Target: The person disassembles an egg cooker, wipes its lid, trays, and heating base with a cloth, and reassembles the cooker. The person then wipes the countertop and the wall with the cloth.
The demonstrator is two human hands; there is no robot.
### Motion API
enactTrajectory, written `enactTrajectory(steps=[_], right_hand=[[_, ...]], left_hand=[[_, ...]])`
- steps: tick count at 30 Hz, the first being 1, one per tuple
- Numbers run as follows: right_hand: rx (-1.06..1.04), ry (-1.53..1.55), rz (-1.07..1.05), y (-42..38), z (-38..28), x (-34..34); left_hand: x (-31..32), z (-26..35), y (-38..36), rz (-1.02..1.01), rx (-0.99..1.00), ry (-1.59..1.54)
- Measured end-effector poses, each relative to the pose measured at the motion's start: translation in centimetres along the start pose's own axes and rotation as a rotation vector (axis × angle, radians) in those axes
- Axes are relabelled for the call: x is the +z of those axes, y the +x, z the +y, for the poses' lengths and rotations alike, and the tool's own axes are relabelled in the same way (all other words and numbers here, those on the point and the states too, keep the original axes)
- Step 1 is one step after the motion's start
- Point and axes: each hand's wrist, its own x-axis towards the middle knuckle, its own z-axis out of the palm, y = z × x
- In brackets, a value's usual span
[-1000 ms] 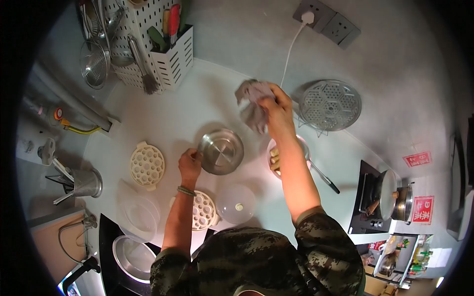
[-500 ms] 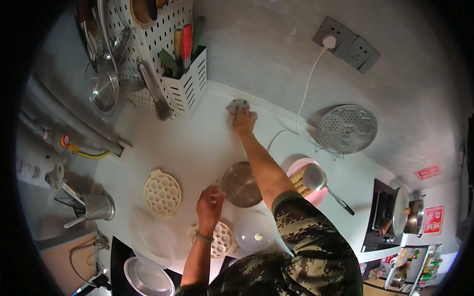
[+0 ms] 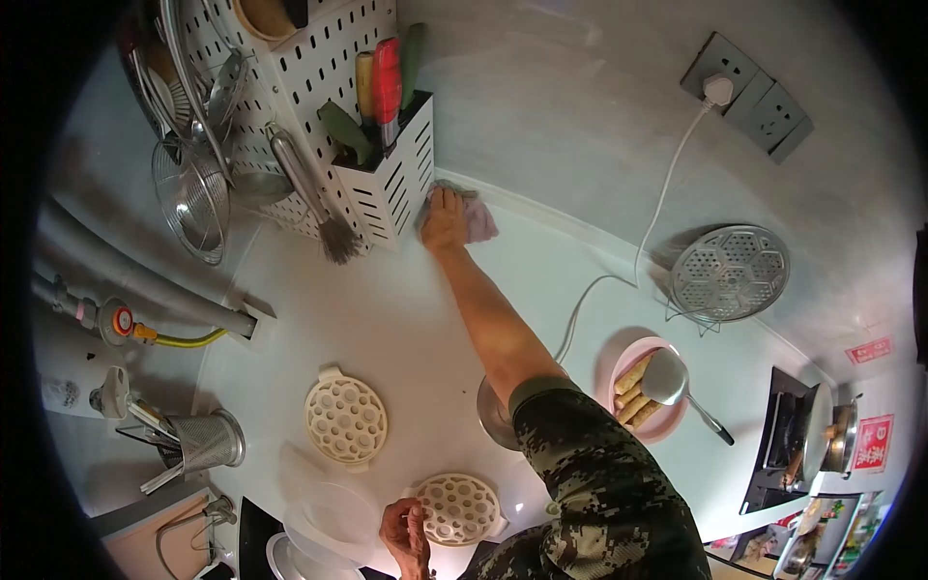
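Note:
My right hand [image 3: 444, 218] reaches far across the white counter [image 3: 387, 319] and presses flat on a pinkish-grey cloth [image 3: 474, 220] at the back edge, beside the white slotted utensil holder [image 3: 391, 188]. My left hand [image 3: 406, 535] is low at the near edge, fingers loosely curled, next to a cream perforated egg tray [image 3: 460, 507]. A steel bowl [image 3: 493, 411] sits mostly hidden under my right arm.
A second cream perforated tray [image 3: 345, 419] lies left of centre. A pink plate [image 3: 650, 389] holds food sticks and a metal spatula. A round steamer rack [image 3: 729, 272], a white cord [image 3: 619, 280], a strainer [image 3: 193, 198] and a metal cup [image 3: 201, 443] stand around.
My right hand slid the cloth from above the bowl to the back of the counter, then left beside the utensil holder. My left hand let go of the bowl and drew back.

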Motion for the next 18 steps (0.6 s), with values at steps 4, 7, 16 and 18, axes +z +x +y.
enactTrajectory(steps=[4, 7, 16, 18], right_hand=[[-0.100, -0.135, -0.181, 0.7, 2.7, 1.1], [-0.167, -0.074, -0.306, 1.1, 2.9, -0.8], [-0.545, 0.432, -0.735, -4.1, 1.9, -2.9], [-0.541, 0.528, -0.866, -5.5, 1.3, -4.4]], left_hand=[[-0.4, -1.0, -0.7, 0.017, -0.017, -0.038], [-1.2, -2.2, -1.2, 0.002, -0.009, -0.011], [0.0, 0.2, -2.5, 0.036, 0.001, -0.007], [-0.3, 0.2, -2.5, 0.022, 0.062, 0.008]])
